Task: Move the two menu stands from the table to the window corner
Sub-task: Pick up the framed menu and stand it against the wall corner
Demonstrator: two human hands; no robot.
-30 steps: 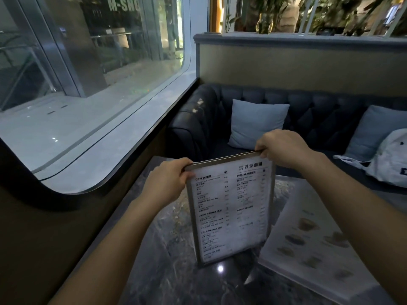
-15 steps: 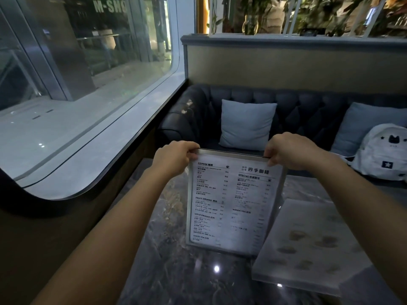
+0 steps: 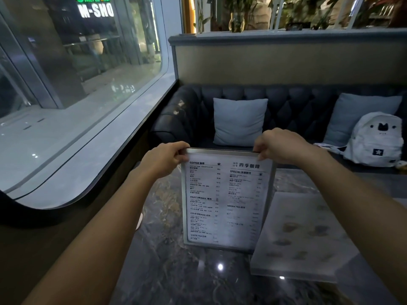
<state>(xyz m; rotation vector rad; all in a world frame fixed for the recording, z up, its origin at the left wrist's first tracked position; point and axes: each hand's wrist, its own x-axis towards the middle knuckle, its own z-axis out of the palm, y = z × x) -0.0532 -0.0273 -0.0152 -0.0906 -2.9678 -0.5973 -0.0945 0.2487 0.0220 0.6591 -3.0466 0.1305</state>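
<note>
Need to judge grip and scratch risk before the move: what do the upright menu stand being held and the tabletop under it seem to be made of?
The upright silver-framed menu stand looks like brushed metal edging around a glossy clear panel over printed paper, judging by its matte grey rim; acrylic or glass, unclear. The dark veined tabletop looks like polished marble or a marble-look surface: it mirrors ceiling lights.

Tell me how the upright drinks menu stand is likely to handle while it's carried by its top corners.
The drinks menu stand probably stays stiff: its framed panel shows no bend while the left hand and right hand pinch the top corners. Its glossy face may be slippery. Tall and thin, it looks apt to tip if set down carelessly on the marble table.
</note>
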